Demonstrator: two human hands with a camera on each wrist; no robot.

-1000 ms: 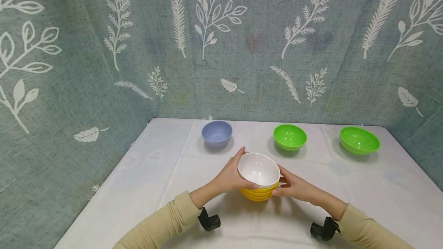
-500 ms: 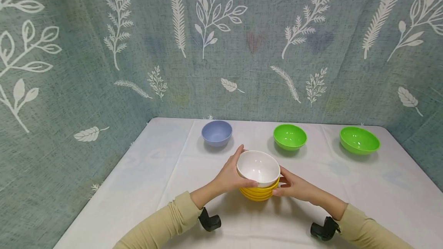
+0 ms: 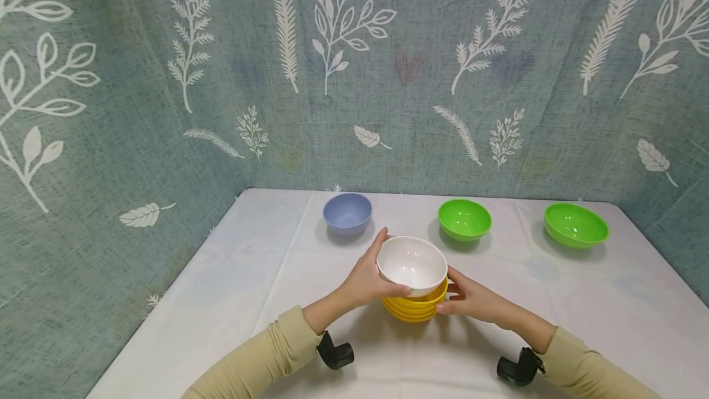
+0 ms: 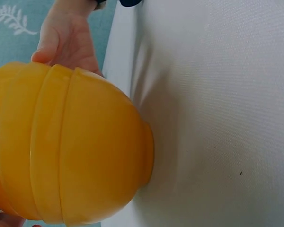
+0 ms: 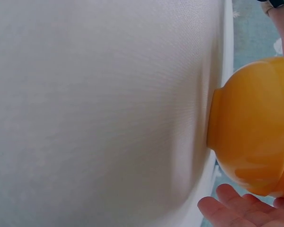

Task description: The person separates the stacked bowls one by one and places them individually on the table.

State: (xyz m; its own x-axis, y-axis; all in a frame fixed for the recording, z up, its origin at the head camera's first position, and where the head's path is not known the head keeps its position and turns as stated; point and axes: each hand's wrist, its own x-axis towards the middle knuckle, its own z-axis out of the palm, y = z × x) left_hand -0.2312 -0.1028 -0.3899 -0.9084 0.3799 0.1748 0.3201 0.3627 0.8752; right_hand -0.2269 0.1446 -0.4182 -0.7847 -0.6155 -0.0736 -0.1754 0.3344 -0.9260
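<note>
My left hand [image 3: 367,278] grips a white bowl [image 3: 411,263], thumb over its near rim and fingers on its far left side. That bowl sits raised and slightly tilted above a nested stack of yellow bowls [image 3: 411,311]. The topmost yellow rim and part of its inside show beneath it at the right. Against the right side of the stack, my right hand [image 3: 473,298] holds the yellow bowls between thumb and fingers. In the left wrist view the stacked yellow rims [image 4: 47,142] show as ridges. The right wrist view shows the lowest yellow bowl [image 5: 253,127] with its foot at the cloth.
Along the back of the white-covered table [image 3: 232,300] stand a blue bowl [image 3: 347,215], a green bowl [image 3: 464,220] and a wider green bowl [image 3: 576,226]. A leaf-patterned curtain [image 3: 410,159] hangs behind and at both sides.
My left hand has raised the white bowl and shifted it slightly left, so a gap shows above the yellow stack. The right hand and the stack have stayed put.
</note>
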